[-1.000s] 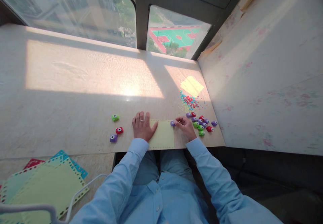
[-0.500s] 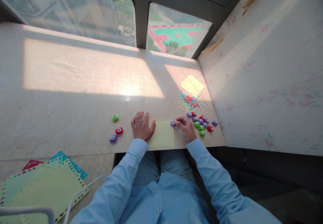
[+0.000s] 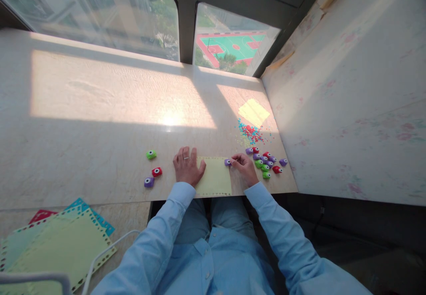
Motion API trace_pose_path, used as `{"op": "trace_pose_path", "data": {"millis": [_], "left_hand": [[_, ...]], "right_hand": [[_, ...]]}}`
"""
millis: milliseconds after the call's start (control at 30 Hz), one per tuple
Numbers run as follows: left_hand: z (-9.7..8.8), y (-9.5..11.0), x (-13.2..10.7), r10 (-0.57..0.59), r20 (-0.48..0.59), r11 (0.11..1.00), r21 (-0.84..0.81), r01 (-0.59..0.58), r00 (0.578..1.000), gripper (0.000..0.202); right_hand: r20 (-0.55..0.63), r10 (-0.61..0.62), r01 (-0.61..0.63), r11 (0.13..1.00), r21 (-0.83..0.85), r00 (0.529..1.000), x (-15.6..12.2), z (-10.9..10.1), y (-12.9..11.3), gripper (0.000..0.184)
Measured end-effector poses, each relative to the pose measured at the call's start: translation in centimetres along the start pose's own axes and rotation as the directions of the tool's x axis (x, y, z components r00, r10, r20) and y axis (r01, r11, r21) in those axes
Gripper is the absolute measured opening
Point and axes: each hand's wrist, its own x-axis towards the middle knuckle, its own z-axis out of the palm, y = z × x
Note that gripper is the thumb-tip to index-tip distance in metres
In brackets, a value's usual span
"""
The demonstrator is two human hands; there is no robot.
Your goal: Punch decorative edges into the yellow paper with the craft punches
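Note:
A pale yellow sheet of paper (image 3: 214,179) lies at the table's front edge, with small holes along its top and bottom edges. My left hand (image 3: 188,167) rests on the sheet's left side, fingers spread, a ring on one finger. At the sheet's upper right edge sits a purple craft punch (image 3: 227,162). My right hand (image 3: 244,167) grips this punch by its right end, between thumb and fingers. The fingertips are partly hidden behind the hand.
Several coloured punches (image 3: 265,167) cluster at the right, below a scatter of paper bits (image 3: 252,132) and yellow paper squares (image 3: 254,112). Left of my hands lie a green punch (image 3: 151,155), a red punch (image 3: 156,172) and a purple punch (image 3: 148,182). Punched sheets (image 3: 66,246) are stacked lower left.
The sheet's right edge has shifted very slightly to the right. My hands and the purple punch stay in nearly the same place.

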Motion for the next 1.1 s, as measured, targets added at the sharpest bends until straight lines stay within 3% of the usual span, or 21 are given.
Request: {"op": "trace_pose_path", "data": {"millis": [467, 1100], "left_hand": [[0.14, -0.20, 0.06, 0.007, -0.013, 1.000, 0.007, -0.007, 1.000, 0.050], [0.02, -0.02, 0.08, 0.002, -0.017, 1.000, 0.011, -0.002, 1.000, 0.050]], "right_hand": [[-0.030, 0.007, -0.007, 1.000, 0.012, 1.000, -0.20, -0.14, -0.49, 0.028], [-0.014, -0.001, 0.001, 1.000, 0.000, 1.000, -0.03, 0.01, -0.34, 0.036]]}}
